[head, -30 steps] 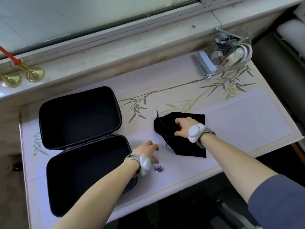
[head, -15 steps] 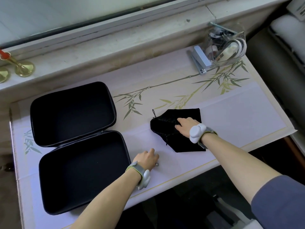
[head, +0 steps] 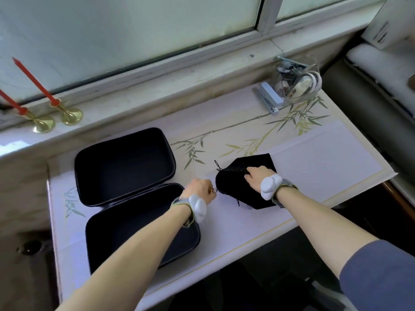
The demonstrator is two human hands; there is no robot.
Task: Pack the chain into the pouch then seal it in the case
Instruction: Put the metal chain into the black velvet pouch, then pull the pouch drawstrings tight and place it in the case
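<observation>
A black fabric pouch (head: 235, 187) with thin drawstrings lies on the table mat, right of centre. My right hand (head: 257, 176) rests on the pouch and grips its fabric near the mouth. My left hand (head: 201, 189) is closed around the small silver chain (head: 214, 190), and only a glint of the chain shows at my fingertips, right beside the pouch's left edge. The black hard case (head: 125, 167) lies wide open at the left, both halves showing dark lining; my left forearm crosses its near half.
A clear plastic organiser (head: 296, 86) with cables and a grey stapler (head: 268, 98) stand at the table's back right. Two brass holders with red candles (head: 67, 113) stand on the windowsill at the left. The mat's near edge (head: 247, 245) runs close under my forearms.
My left hand closed over the chain near the table's front, lifted it and carried it right and back to the pouch's mouth. My right hand stayed on the pouch.
</observation>
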